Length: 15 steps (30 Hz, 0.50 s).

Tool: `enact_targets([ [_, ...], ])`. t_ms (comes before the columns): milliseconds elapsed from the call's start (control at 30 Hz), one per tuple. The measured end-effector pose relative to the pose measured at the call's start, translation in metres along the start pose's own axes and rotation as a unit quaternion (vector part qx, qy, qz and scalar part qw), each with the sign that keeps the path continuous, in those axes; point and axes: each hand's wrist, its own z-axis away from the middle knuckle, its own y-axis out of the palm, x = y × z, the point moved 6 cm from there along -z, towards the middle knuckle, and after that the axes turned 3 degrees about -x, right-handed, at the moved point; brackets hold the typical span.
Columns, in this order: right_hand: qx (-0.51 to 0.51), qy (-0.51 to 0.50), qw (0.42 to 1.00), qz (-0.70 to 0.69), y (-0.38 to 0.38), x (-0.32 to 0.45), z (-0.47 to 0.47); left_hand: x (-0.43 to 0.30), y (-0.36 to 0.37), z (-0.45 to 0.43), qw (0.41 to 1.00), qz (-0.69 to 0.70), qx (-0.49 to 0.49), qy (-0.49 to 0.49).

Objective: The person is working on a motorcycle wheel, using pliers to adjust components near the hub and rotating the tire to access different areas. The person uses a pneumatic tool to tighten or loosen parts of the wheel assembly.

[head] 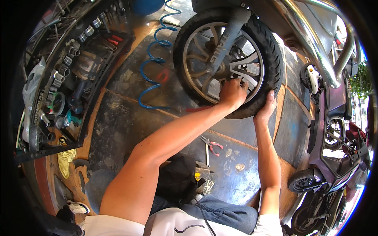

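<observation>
A motorcycle's front wheel stands before me, with a black tyre [273,56] around a spoked alloy rim [251,60]. A grey fork leg [226,41] bearing lettering crosses its face down to the hub. My left hand [233,92] is at the lower spokes with curled fingers; whatever lies under the fingertips is hidden. Against the lower right of the tyre, my right hand [266,108] grips the tread, thumb up along it and the other fingers out of sight behind. Below the wheel, pliers with red handles [213,147] lie on the floor beside a wrench [207,155].
On the left stands a tool rack [103,79] with several sockets [68,60], a drill [77,97] and clear tape. A coiled blue air hose [147,72] hangs left of the wheel. Chrome crash bars [313,38] jut overhead at right. A purple scooter [319,126] is parked beyond.
</observation>
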Motion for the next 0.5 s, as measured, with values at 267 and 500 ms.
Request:
enact_targets([
  [267,0.004,0.017,0.999,-0.032,0.0022,-0.0005,0.0006,-0.0004,-0.0007,0.0044,0.999,-0.004,-0.001,-0.032],
  [500,-0.004,0.003,1.000,-0.012,0.0035,-0.0011,0.0000,-0.0032,-0.0027,0.0092,0.998,-0.006,0.004,-0.061],
])
